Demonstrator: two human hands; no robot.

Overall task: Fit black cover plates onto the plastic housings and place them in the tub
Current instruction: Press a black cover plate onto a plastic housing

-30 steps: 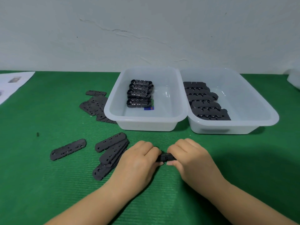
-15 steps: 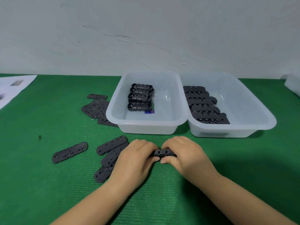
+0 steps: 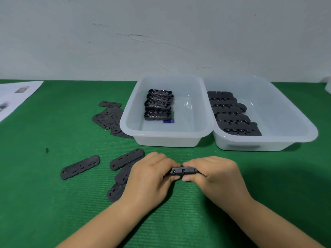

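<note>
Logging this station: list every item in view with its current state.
Left hand: grips the black plastic housing.
Right hand: grips the same housing.
Left translucent white tub: holds four open housings in a row.
Right translucent white tub: holds stacked black parts.
Flat black cover plates: loose on the green mat.

Black housing (image 3: pixel 182 171): turned between both hands, its long side with notches came into view. Left hand (image 3: pixel 152 176) and right hand (image 3: pixel 215 174): closed in around its ends, fingertips drawn nearly together above it.
</note>
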